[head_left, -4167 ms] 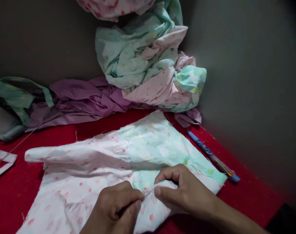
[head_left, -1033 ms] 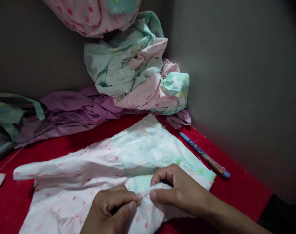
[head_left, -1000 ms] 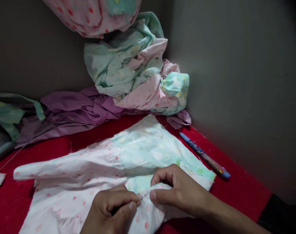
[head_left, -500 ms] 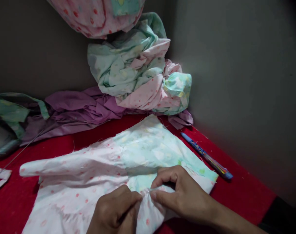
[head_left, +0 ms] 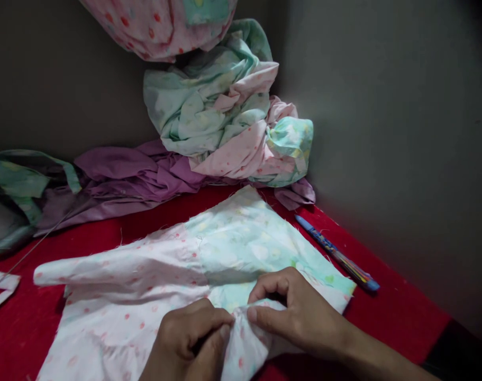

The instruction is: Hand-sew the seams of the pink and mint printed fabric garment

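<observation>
While a pen (head_left: 336, 253) lies beside it, both hands (head_left: 191, 333) (head_left: 304, 312) pinch the patterned cloth (head_left: 145, 280).

The cloth (head_left: 241, 246) is red-dotted pale pink and white-blotched mint, the tabletop (head_left: 18, 338) red.

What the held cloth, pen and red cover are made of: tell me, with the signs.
Held cloth: thin woven fabric, probably cotton, matte; its raw edges fray into loose threads.
Pen: likely plastic, smooth; coloured stripes seem to show through a clear part.
Red cover: fabric, perhaps felt or velvet, dull; it shows little sheen and no visible weave.
</observation>
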`<move>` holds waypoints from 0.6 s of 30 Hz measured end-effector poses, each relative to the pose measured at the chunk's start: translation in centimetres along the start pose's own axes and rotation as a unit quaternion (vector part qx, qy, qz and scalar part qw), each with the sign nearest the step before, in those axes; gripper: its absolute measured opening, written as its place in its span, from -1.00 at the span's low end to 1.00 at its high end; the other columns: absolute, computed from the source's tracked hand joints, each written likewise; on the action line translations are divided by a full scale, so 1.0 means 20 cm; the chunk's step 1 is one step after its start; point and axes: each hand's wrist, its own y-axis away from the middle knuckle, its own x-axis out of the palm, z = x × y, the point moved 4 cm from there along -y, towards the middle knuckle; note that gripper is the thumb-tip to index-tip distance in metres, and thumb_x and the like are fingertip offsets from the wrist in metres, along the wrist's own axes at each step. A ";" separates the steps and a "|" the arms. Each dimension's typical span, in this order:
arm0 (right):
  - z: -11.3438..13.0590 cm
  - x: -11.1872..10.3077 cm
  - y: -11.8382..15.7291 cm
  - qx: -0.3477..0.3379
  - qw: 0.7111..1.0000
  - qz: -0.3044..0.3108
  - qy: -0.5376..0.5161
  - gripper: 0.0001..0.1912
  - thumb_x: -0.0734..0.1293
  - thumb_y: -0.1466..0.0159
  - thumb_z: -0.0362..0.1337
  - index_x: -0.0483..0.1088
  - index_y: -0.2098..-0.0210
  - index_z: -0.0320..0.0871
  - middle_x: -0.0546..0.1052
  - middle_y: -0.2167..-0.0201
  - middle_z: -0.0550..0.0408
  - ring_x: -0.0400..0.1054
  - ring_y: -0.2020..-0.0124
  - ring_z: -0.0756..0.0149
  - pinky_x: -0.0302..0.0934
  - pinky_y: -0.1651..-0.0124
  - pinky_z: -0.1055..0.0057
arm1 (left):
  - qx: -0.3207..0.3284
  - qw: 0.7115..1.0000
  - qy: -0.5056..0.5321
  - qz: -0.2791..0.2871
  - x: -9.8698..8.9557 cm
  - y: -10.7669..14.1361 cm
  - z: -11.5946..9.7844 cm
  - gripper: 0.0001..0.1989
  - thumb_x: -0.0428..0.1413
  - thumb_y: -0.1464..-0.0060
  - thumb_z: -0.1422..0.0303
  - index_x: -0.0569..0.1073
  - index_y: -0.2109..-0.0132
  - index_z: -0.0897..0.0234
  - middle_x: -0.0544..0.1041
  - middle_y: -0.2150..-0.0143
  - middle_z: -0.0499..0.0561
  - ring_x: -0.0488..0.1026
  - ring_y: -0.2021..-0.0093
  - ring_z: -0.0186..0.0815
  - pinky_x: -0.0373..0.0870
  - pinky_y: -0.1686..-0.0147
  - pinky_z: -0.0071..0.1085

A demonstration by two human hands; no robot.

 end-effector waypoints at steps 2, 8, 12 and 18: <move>-0.01 0.00 -0.01 0.016 1.000 0.002 -0.015 -0.85 0.32 0.05 -0.30 0.48 0.52 -0.28 0.39 0.63 0.14 0.18 0.56 0.42 0.05 0.52 0.54 | -0.032 0.999 0.036 0.016 -0.01 -0.01 0.01 -0.75 -0.04 -0.05 0.40 0.51 0.44 0.23 0.47 0.50 -0.06 0.40 0.46 -0.37 0.21 0.49 -0.56; -0.03 0.01 -0.03 0.029 0.998 0.017 -0.053 -0.83 0.33 0.07 -0.27 0.46 0.54 -0.28 0.35 0.66 0.16 0.14 0.59 0.45 0.01 0.54 0.55 | -0.090 0.989 0.117 0.027 -0.01 -0.02 0.06 -0.76 0.00 -0.01 0.35 0.53 0.48 0.30 0.41 0.54 -0.04 0.30 0.49 -0.36 0.18 0.51 -0.53; -0.03 0.01 -0.03 0.020 0.996 0.039 -0.082 -0.82 0.33 0.06 -0.26 0.44 0.53 -0.28 0.34 0.66 0.17 0.13 0.58 0.46 0.01 0.54 0.55 | -0.113 0.977 0.178 0.021 0.00 -0.01 0.08 -0.79 0.05 0.04 0.33 0.53 0.50 0.31 0.38 0.56 -0.04 0.24 0.51 -0.38 0.16 0.52 -0.52; -0.02 0.02 -0.02 0.023 0.989 0.081 -0.119 -0.81 0.33 0.04 -0.26 0.42 0.50 -0.29 0.37 0.63 0.14 0.18 0.56 0.44 0.04 0.50 0.54 | -0.119 0.969 0.217 0.022 -0.01 -0.01 0.08 -0.79 0.07 0.05 0.35 0.54 0.52 0.30 0.37 0.55 -0.02 0.24 0.49 -0.37 0.17 0.51 -0.52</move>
